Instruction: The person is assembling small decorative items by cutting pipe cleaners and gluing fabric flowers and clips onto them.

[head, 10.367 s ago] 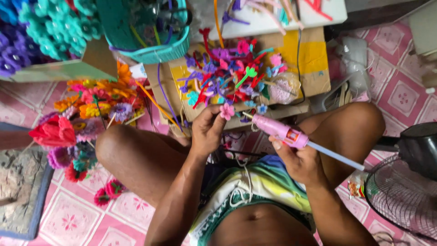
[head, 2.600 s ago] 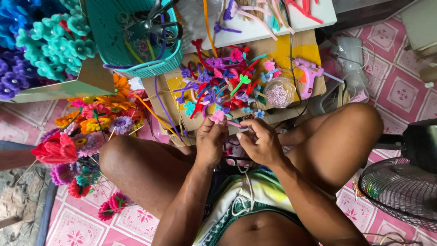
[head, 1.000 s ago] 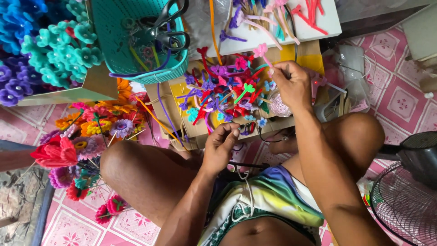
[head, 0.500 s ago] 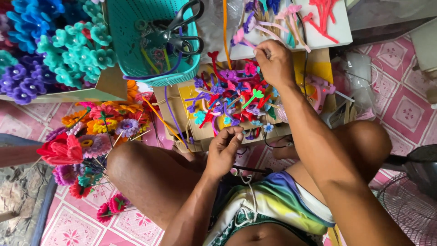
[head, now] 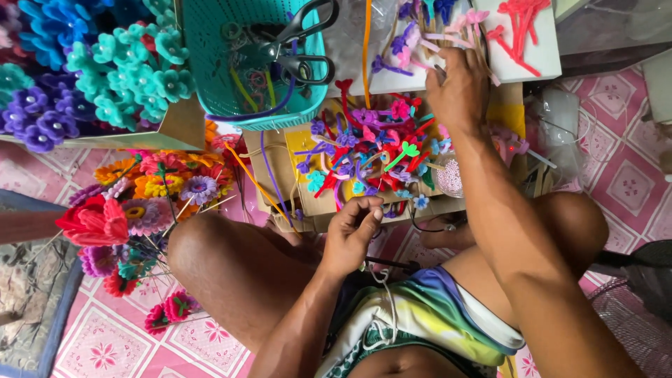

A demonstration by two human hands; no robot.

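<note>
My right hand (head: 458, 87) reaches forward onto a white board (head: 539, 66) that carries pink and purple pipe-cleaner pieces (head: 448, 35). Its fingertips rest among those pieces, and the back of the hand hides what they grip. My left hand (head: 353, 234) hovers over my lap at the near edge of a cardboard box (head: 280, 157), thumb pinched against the fingers, with nothing visible in the pinch. A pile of colourful pipe-cleaner flowers (head: 371, 147) lies in the box between both hands.
A teal basket (head: 210, 70) with black scissors (head: 301, 35) stands behind the box. Blue, teal and purple flower bunches (head: 91, 77) fill the far left, orange and red ones (head: 140, 203) lie beside my left knee. A small dish of pink beads (head: 451, 176) and a fan (head: 630, 322) are on the right.
My right hand has stretched further away, from the flower pile onto the white board. My left hand has stayed pinched near the box edge. The view has shifted closer.
</note>
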